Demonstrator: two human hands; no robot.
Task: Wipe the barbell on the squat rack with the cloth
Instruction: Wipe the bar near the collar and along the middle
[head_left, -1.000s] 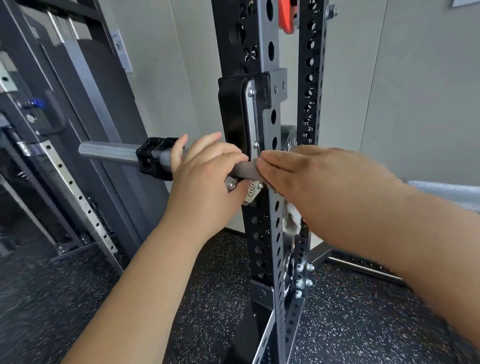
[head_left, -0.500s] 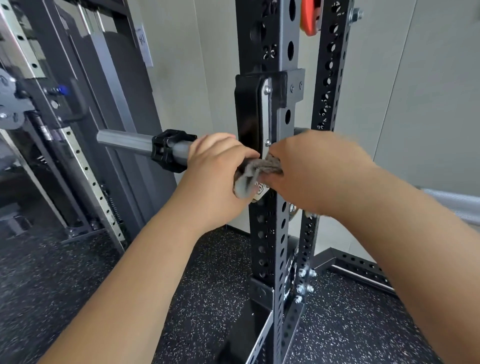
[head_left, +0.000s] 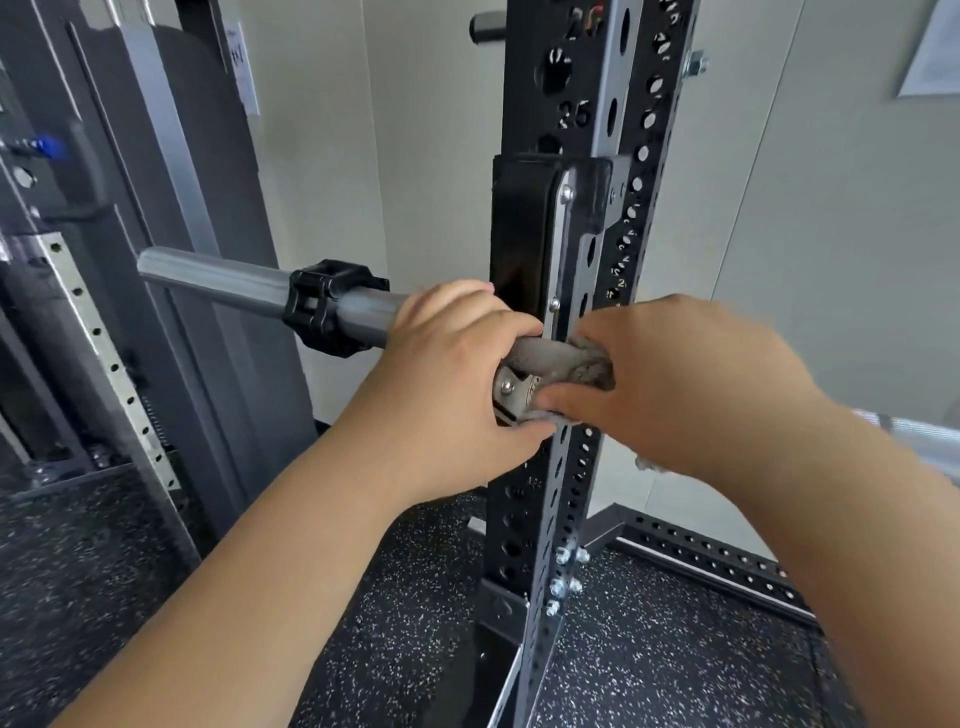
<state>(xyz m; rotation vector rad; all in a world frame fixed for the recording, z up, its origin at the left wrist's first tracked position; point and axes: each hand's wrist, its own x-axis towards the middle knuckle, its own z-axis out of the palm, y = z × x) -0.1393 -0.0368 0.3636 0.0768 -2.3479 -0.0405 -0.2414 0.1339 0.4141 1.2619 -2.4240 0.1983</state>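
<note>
Grey cloth (head_left: 589, 366) was bunched round the barbell (head_left: 249, 283) where it rested on the rack (head_left: 540, 519), gripped there by the right hand (head_left: 691, 384). The left hand (head_left: 452, 374) curled round the barbell just beside the cloth, probably to stop it rolling under the rubbing.

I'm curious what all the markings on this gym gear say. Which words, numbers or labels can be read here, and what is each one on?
"25": cut into the front face of the rack upright.
Number above it: starts with "2", the rest is unclear.
Small numbers down the upright's side face: too small to read.
White label on the grey machine at left: blurred.
Wall sheet, top right: unreadable.
Mark on the hook plate: mostly hidden.
</note>
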